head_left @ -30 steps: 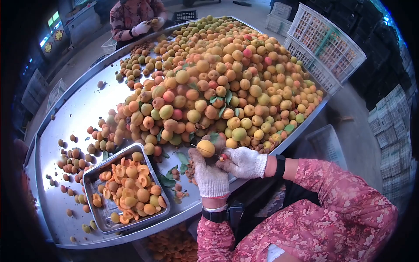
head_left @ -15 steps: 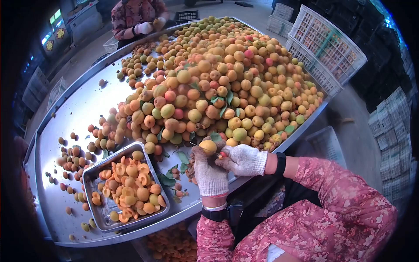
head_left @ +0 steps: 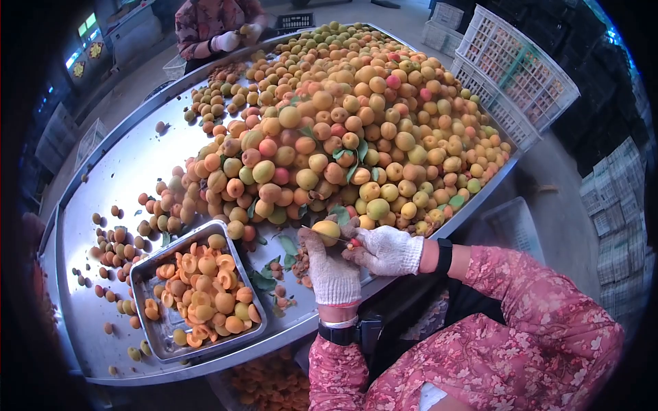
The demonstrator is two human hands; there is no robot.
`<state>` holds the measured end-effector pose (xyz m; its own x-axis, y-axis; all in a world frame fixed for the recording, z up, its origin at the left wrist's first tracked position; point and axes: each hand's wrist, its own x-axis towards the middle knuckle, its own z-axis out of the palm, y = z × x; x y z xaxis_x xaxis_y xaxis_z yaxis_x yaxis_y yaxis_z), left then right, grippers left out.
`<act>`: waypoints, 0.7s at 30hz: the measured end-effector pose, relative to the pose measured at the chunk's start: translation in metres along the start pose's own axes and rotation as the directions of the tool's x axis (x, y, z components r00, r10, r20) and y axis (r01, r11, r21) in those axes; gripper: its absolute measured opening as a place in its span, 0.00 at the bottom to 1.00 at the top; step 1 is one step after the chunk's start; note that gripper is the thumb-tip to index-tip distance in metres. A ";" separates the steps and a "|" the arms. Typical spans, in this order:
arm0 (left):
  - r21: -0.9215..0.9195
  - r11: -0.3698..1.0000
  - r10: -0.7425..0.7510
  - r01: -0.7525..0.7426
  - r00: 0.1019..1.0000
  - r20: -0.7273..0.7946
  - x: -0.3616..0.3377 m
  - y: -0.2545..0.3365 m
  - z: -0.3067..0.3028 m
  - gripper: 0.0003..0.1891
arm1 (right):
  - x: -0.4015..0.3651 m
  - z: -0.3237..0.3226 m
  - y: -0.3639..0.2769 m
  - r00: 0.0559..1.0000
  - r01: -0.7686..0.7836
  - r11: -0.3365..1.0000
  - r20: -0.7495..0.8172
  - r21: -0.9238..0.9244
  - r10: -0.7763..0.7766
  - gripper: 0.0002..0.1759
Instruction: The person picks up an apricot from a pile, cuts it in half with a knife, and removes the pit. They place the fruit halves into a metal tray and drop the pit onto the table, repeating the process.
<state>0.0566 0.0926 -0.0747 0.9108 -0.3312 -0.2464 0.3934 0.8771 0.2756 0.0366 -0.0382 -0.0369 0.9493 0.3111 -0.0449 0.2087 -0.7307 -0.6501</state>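
Gloved in white, my left hand (head_left: pixel 334 274) has its fingers closed around a yellow apricot (head_left: pixel 326 231). My right hand (head_left: pixel 387 250), also gloved, grips a small knife (head_left: pixel 355 242); a bit of its red handle shows at the fingertips, and the thin blade lies against the apricot. Both hands are together over the table's near edge. Just beyond them rises a large heap of apricots (head_left: pixel 384 130) with some green leaves. To the left, a metal tray (head_left: pixel 147 335) holds halved apricots (head_left: pixel 205 301) with orange flesh.
The metal table (head_left: pixel 103 226) has a raised rim and scattered small apricots. White plastic crates (head_left: pixel 514 68) stand at the far right. A person (head_left: pixel 219 27) in a patterned sleeve and gloves works across the table. More apricot halves (head_left: pixel 271 383) lie below the near edge.
The apricot has turned slightly in my left hand. Both hands have otherwise barely moved, and the view has shifted a little.
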 end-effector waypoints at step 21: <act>0.259 0.936 0.228 -0.238 0.971 0.070 -0.002 -0.006 0.010 0.24 | 0.007 -0.006 -0.002 0.994 -0.059 0.998 0.089 -0.010 0.060 0.12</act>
<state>0.0539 0.0846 -0.0669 0.9830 -0.1461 -0.1113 0.1835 0.8096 0.5576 0.0443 -0.0385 -0.0314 0.9353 0.3201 -0.1512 0.1548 -0.7538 -0.6386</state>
